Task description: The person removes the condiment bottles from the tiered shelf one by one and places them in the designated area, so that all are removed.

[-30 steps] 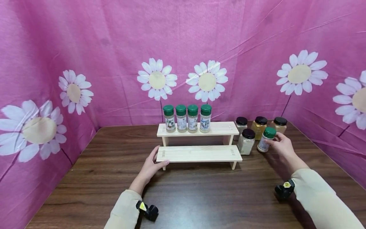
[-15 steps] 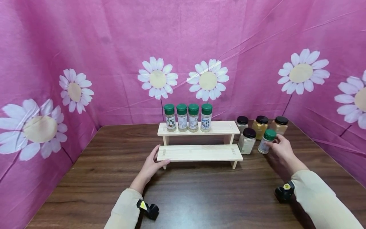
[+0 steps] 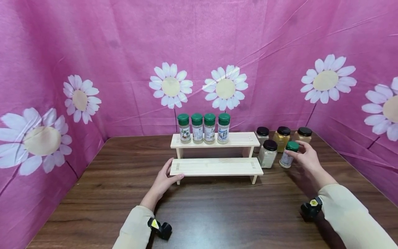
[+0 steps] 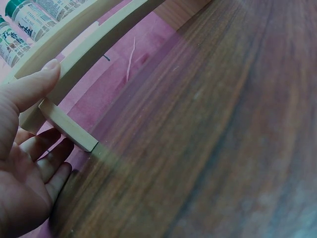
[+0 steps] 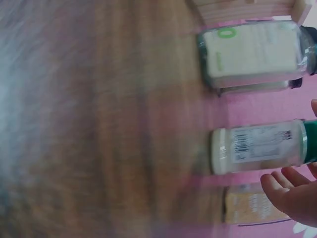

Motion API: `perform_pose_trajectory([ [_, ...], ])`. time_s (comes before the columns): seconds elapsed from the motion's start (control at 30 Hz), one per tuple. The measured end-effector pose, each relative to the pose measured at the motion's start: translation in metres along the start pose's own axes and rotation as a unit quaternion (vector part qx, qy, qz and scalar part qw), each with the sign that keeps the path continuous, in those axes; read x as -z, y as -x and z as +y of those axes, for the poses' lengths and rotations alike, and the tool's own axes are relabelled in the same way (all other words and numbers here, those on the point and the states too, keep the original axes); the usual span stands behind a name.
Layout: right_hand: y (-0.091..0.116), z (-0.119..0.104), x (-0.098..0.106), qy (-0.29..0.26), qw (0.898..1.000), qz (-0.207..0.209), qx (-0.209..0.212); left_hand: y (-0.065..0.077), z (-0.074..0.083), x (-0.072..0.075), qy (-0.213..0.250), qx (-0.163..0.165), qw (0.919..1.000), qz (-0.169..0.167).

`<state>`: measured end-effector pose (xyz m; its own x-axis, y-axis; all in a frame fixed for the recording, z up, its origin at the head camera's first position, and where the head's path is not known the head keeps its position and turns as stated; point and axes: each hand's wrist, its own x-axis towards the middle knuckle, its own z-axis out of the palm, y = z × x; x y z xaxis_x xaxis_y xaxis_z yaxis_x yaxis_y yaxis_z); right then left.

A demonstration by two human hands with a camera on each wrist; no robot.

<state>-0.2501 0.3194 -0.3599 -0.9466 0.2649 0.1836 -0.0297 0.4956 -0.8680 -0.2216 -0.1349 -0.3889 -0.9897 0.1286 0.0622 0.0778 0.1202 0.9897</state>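
In the head view a two-tier wooden rack (image 3: 217, 166) stands on the table. My left hand (image 3: 164, 178) grips the lower tier's left end, its thumb on the front edge; the left wrist view shows the other fingers beside the leg (image 4: 72, 126). On the top tier several green-capped spice jars (image 3: 209, 129) stand upright in a row. Right of the rack, my right hand (image 3: 307, 159) spreads loosely around the cap of another green-capped spice jar (image 3: 286, 159). In the right wrist view that jar (image 5: 262, 146) is upright, with a small gap between thumb and cap.
Just right of the rack, a black-lidded jar of pale powder (image 3: 267, 158) stands near my right hand. Behind it are more black-lidded jars, one holding yellow powder (image 3: 282, 140). A pink flowered cloth (image 3: 199, 45) hangs behind the wooden table (image 3: 217, 214).
The spice jar at my right hand has shifted slightly nearer to me. That hand's fingers have spread wider around the cap. My left hand and the rack have not moved.
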Motion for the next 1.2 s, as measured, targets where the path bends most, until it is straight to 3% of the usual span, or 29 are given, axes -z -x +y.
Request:
perform_pose_trajectory([
  [0.2, -0.005, -0.024, 0.008, 0.055, 0.997, -0.025, 0.039, -0.001, 0.001, 0.000, -0.003, 0.001, 1.0000, 0.000],
  [0.47, -0.015, -0.056, 0.010, 0.052, 0.997, -0.029, 0.053, 0.000, 0.002, 0.001, -0.005, 0.001, 1.0000, 0.000],
  [0.6, -0.020, -0.075, 0.005, 0.016, 0.998, -0.040, 0.053, -0.004, -0.004, 0.003, -0.003, 0.000, 1.0000, -0.002],
  [0.83, -0.022, -0.106, -0.016, -0.020, 0.994, -0.076, 0.072, -0.013, -0.023, 0.007, 0.003, -0.004, 1.0000, 0.000],
  [1.2, -0.021, -0.123, -0.057, -0.076, 0.984, -0.134, 0.086, -0.013, -0.026, 0.005, -0.001, -0.006, 1.0000, 0.000],
])
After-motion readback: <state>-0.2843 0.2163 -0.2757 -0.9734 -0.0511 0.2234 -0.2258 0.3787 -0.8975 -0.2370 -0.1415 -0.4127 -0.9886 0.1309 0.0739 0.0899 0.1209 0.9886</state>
